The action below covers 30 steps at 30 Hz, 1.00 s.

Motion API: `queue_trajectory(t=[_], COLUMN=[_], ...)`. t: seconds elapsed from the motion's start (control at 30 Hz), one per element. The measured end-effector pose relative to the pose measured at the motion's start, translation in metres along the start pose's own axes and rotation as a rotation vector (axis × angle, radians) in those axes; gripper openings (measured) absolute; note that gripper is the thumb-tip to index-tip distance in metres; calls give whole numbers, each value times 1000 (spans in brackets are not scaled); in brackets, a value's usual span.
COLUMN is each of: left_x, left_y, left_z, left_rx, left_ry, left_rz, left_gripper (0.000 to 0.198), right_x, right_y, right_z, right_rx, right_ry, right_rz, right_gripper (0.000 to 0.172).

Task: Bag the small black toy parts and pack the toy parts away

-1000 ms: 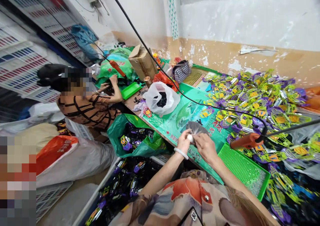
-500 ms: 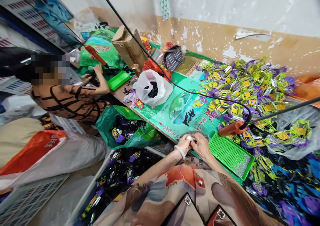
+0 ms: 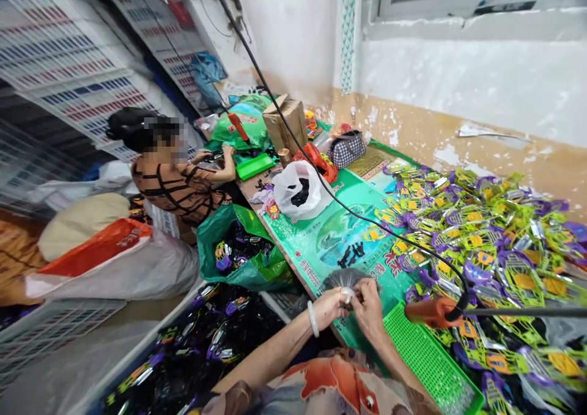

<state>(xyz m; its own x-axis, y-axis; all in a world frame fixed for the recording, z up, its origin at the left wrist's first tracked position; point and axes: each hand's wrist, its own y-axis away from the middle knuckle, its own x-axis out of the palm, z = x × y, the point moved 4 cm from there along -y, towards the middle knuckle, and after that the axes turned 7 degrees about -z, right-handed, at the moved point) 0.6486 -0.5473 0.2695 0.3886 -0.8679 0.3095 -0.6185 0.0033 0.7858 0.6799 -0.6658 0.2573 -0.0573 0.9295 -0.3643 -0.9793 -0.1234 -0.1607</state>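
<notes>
The gathered neck of a clear plastic bag [image 3: 337,279] is pinched between the fingertips of the left hand [image 3: 329,309] and the right hand [image 3: 369,308], which are held close together. The bag, dark inside, is rested on the tabletop [image 3: 300,235] at its near edge. Small black parts [image 3: 351,255] are scattered beyond it. To its right, a green perforated tray [image 3: 408,338] is placed below an orange-handled tool [image 3: 433,312]. Yellow-green and purple plastic pieces [image 3: 477,238] are heaped farther right.
</notes>
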Motion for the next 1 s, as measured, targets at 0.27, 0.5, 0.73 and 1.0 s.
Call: queue_trajectory(t=[0.27,0.5,0.73,1.0], left_x=[6,-25,-67,-90], left_y=[-38,-70,-107,-115], left_z=[-10,-37,-77,-137], left_rx=[181,361,373,1073], left_ry=[217,-54,-175,-966], left_rz=[-290,-321,-407,-147], left_gripper=[39,52,35,46], right_x=[12,52,101,125], right_y=[-27,-51,-108,-166], right_z=[8,-12,6,18], right_rx=[-159,42,113,421], right_ry=[228,224,243,29], right_rz=[73,41,153,134], right_gripper=[24,31,34,34])
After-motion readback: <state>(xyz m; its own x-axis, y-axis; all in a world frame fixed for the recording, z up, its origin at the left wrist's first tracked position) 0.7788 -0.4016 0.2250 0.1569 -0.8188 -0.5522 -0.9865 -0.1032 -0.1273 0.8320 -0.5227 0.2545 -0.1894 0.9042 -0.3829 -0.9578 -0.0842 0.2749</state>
